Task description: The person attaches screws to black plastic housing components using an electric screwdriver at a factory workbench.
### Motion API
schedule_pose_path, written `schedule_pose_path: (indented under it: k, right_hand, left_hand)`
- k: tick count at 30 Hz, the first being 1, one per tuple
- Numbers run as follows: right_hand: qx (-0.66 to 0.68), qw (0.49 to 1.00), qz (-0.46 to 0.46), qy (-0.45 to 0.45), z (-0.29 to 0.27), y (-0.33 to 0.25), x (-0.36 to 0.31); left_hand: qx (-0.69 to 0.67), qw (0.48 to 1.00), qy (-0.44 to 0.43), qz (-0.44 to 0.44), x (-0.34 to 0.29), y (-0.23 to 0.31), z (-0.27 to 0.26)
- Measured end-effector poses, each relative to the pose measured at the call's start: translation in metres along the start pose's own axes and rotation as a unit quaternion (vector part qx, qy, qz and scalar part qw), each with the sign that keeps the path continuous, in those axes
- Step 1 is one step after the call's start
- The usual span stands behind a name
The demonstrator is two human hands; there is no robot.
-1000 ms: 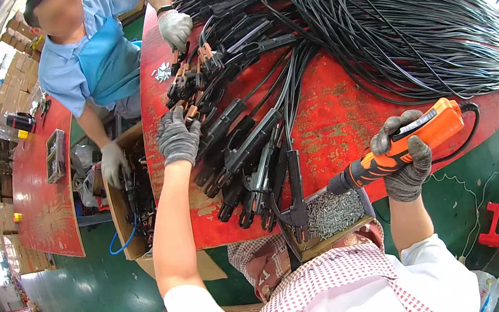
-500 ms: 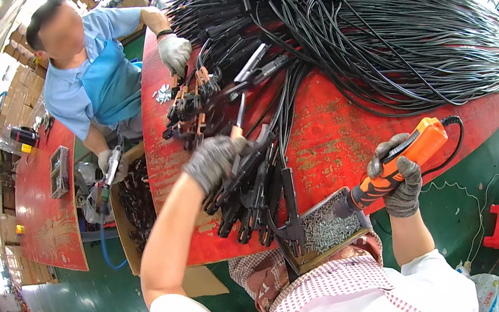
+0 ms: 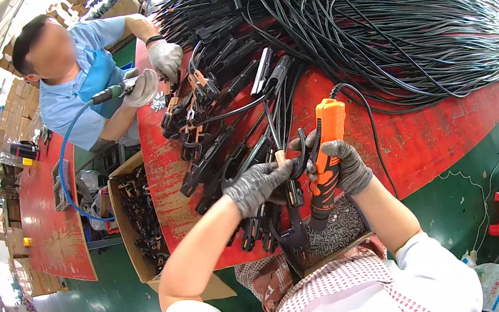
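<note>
My left hand (image 3: 261, 187), in a grey knit glove, is closed round the end of a black cable (image 3: 270, 123) with a copper-coloured tip (image 3: 280, 157). My right hand (image 3: 350, 167), gloved alike, grips an orange-and-black power screwdriver (image 3: 330, 120) with its nose pointing down. The nose hangs over a tray of small silver screws (image 3: 340, 233). A curved black plastic part (image 3: 303, 155) lies between the two hands; which fingers touch it I cannot make out. Below them, a black handle-like part (image 3: 298, 233) rests at the tray's left side.
Across the red table (image 3: 364, 138) lies a large bundle of black cables (image 3: 393, 35). Black clamps with copper jaws (image 3: 190, 113) are heaped at left. There, a co-worker (image 3: 79, 72) holds an air screwdriver (image 3: 112, 93) on a blue hose. A cardboard box of parts (image 3: 123, 222) stands beside the table.
My left hand has moved right and nearer with the cable end. My right hand has swung the screwdriver leftward and more upright. The co-worker has raised the air screwdriver toward the other hand.
</note>
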State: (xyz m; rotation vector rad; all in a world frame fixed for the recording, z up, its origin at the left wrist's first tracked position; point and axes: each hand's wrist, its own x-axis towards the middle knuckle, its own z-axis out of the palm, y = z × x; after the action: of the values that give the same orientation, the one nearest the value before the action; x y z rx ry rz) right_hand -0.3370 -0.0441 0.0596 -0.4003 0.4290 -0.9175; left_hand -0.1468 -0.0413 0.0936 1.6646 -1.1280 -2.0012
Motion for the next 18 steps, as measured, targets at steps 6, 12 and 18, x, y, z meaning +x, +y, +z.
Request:
schedule_pose_path:
  k: [6, 12, 18]
  right_hand:
    - [0.033, 0.999, 0.008, -0.036, 0.015, 0.013, 0.007]
    - [0.032, 0.998, 0.008, -0.051, 0.004, 0.013, -0.001]
    - [0.039, 0.998, -0.017, -0.044, 0.008, 0.012, -0.021]
  left_hand:
    - [0.647, 0.560, 0.401, 0.327, 0.061, 0.034, -0.068]
    - [0.570, 0.694, 0.385, 0.214, 0.090, 0.063, -0.090]
    - [0.545, 0.627, 0.533, 0.159, 0.095, 0.065, -0.129]
